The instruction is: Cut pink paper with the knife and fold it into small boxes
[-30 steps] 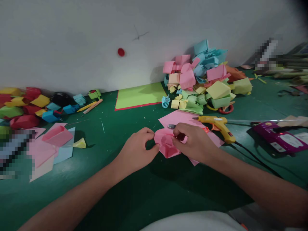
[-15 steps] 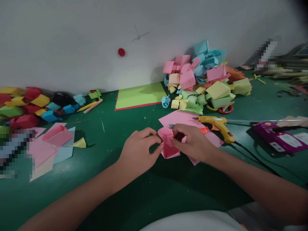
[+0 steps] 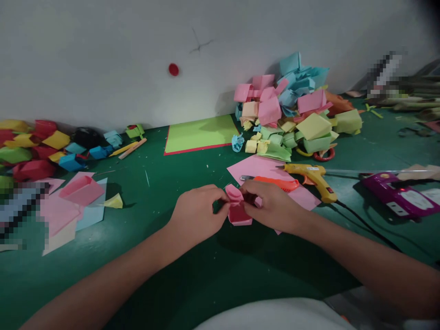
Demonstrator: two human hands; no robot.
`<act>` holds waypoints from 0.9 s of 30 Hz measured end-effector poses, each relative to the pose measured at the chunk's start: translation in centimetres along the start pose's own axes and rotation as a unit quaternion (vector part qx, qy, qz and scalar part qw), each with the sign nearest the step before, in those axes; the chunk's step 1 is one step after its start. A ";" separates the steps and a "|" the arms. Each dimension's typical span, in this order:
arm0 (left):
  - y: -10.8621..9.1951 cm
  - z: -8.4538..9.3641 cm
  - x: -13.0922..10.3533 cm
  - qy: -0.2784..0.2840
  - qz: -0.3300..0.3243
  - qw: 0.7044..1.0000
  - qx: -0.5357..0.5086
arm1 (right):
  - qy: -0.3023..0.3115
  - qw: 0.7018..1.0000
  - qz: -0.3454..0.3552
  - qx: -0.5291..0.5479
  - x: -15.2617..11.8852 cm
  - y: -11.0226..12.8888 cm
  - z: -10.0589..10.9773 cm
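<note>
Between my two hands is a small folded pink paper box [image 3: 240, 216], its open side facing me and a rounded flap at its far end. My left hand [image 3: 201, 208] pinches its left edge between thumb and fingertips. On the opposite edge, my right hand [image 3: 271, 201] grips the paper with thumb and bent fingers. Just beyond the right hand, an orange utility knife [image 3: 280, 183] rests on a flat pink paper sheet [image 3: 252, 164]. A yellow hot glue gun [image 3: 314, 176] lies to the right, partly over the sheet.
A purple power strip [image 3: 400, 195] sits at right, with the glue gun's cord nearby. Folded pastel papers [image 3: 270, 110] are heaped against the wall beside a lime sheet [image 3: 202, 133]. Colourful paper pieces [image 3: 37, 146] and pink paper scraps [image 3: 62, 213] lie at left on the green table [image 3: 165, 284].
The fingers of both hands have drawn closer together at the middle of the pink paper box, narrowing it there. More of the orange knife shows behind my right hand.
</note>
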State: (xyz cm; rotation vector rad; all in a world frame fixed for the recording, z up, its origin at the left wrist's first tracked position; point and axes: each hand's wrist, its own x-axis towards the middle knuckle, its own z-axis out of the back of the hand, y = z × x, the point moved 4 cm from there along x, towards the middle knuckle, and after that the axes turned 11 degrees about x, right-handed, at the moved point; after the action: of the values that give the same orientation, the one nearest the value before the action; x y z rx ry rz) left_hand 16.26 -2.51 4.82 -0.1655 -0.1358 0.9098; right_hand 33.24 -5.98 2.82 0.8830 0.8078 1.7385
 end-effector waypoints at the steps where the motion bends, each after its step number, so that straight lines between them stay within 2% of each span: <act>1: -0.1 0.0 0.1 -0.002 0.014 1.000 0.001 | 0.000 1.000 -0.002 0.001 0.0 0.0 0.0; 7: -0.6 -0.5 0.6 0.009 0.053 0.998 -0.017 | 0.016 0.999 -0.031 0.015 0.2 -0.5 -0.5; 12: 0.8 -1.5 1.5 0.037 0.040 0.989 -0.138 | 0.022 0.999 -0.038 0.020 0.3 -0.7 -0.9; 14: 1.3 -1.8 1.8 0.042 0.035 0.986 -0.156 | 0.023 0.999 -0.042 0.015 0.3 -0.8 -1.0; 21: 1.0 -1.8 1.7 0.033 0.002 0.992 -0.122 | 0.010 0.998 -0.062 -0.007 0.2 -1.7 -1.0; 24: 0.6 -2.0 1.6 0.053 -0.016 0.997 -0.059 | -0.004 0.999 -0.041 0.005 0.3 -1.8 -1.1; 27: 0.4 -1.9 1.6 0.045 -0.044 0.998 -0.005 | -0.013 0.999 -0.040 0.012 0.3 -1.7 -1.2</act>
State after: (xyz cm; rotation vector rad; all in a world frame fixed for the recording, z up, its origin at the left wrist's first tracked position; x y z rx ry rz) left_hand 17.29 -1.20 2.94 -0.2070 -0.0640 0.8132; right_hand 32.91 -5.37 0.85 0.8773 0.8366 1.6476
